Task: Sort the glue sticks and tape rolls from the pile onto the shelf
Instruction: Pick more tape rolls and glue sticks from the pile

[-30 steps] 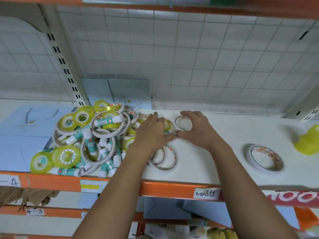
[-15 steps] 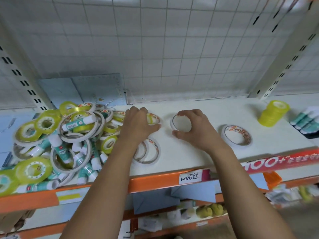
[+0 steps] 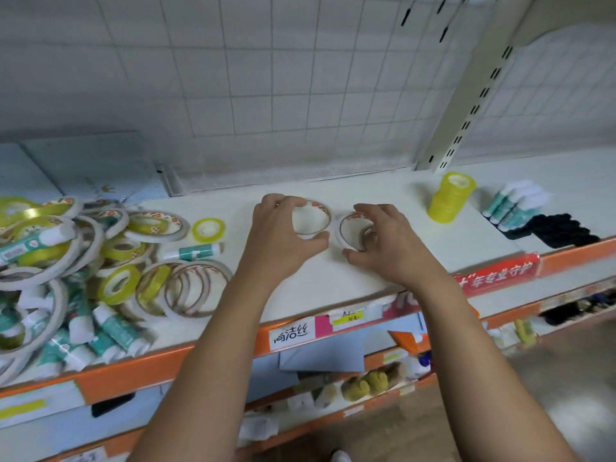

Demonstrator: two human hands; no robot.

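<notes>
Fingers [image 3: 276,202] of our left hand [image 3: 280,238] curl round one white tape roll [image 3: 324,212]; our right hand [image 3: 393,251] grips a second roll [image 3: 341,230] just beside it, both flat on the shelf [image 3: 333,281], likely to align a row; the pile [image 3: 66,261] lies left; yellow tape stack [image 3: 450,200] and glue sticks [image 3: 510,203] stand right, well apart.

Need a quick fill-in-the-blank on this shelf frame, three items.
The left hand grips a white roll, the right hand a second white roll; both are rolls of ____. The stack of rolls near the upright is coloured ____. The sorted glue sticks lie to the ____ of that stack.
Missing: tape; yellow; right.
</notes>
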